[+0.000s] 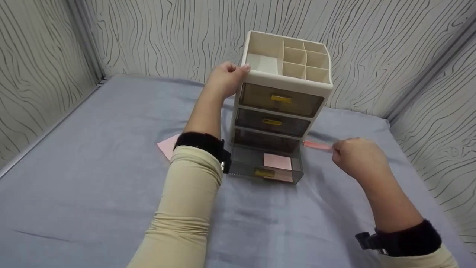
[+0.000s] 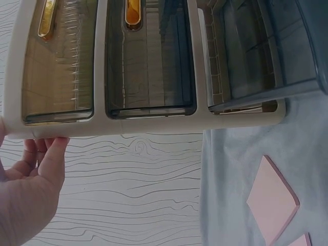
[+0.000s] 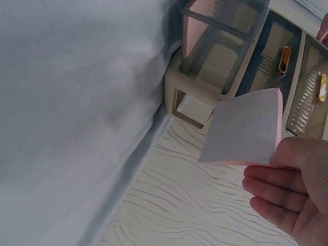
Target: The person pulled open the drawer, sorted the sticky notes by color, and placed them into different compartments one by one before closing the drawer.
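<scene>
A cream desktop drawer organizer (image 1: 286, 80) stands on the cloth, its bottom drawer (image 1: 241, 165) pulled out. Inside that clear grey drawer lies a pink sticky note pad (image 1: 277, 161). My left hand (image 1: 227, 79) holds the organizer's upper left edge, thumb toward the front and fingers along the side (image 2: 36, 184). To the right of the organizer, my right hand (image 1: 360, 158) pinches another pink sticky note pad (image 3: 246, 128) by one edge, its pale face showing in the right wrist view. The held pad is outside the drawer.
More pink pads (image 2: 273, 200) lie on the grey-blue cloth (image 1: 93, 167) left of the organizer, partly behind my left forearm. The organizer's top has open compartments (image 1: 305, 61). Above the bottom drawer are closed drawers with gold handles (image 1: 281, 99). Wood-grain panels (image 1: 167, 37) stand around the table.
</scene>
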Available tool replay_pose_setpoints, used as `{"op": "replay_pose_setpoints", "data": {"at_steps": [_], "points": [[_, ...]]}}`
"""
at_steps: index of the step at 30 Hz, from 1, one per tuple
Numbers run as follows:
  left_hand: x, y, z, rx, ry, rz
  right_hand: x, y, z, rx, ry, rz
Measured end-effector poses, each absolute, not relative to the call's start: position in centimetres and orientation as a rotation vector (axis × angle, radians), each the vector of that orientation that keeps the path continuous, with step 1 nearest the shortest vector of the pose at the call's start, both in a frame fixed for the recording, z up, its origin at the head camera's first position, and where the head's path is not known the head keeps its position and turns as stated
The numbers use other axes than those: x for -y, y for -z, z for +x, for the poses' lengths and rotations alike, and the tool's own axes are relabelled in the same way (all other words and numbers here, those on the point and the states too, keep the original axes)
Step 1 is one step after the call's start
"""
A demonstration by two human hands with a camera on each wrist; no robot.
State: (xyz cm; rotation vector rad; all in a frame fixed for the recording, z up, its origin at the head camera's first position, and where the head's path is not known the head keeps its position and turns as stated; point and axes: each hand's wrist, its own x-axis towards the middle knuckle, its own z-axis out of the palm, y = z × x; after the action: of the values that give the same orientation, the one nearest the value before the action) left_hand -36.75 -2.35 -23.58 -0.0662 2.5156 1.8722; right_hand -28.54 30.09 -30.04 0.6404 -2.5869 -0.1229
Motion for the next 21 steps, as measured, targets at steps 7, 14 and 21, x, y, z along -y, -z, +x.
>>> {"op": "replay_pose_setpoints", "data": {"at_steps": [7,14,21], "points": [[2.3,23.7,-36.9,-2.524,-1.871,-0.064,-28.9,29.1,-27.6,2.668,0.118,0.657],[2.4,23.7,-37.0,-2.514,-1.872,-0.070,-27.4,28.5,-27.4,2.641,0.123,0.641],[2.3,23.7,-37.0,-2.518,-1.865,-0.086,-25.5,29.2,-27.8,2.579,0.066,0.735]]}}
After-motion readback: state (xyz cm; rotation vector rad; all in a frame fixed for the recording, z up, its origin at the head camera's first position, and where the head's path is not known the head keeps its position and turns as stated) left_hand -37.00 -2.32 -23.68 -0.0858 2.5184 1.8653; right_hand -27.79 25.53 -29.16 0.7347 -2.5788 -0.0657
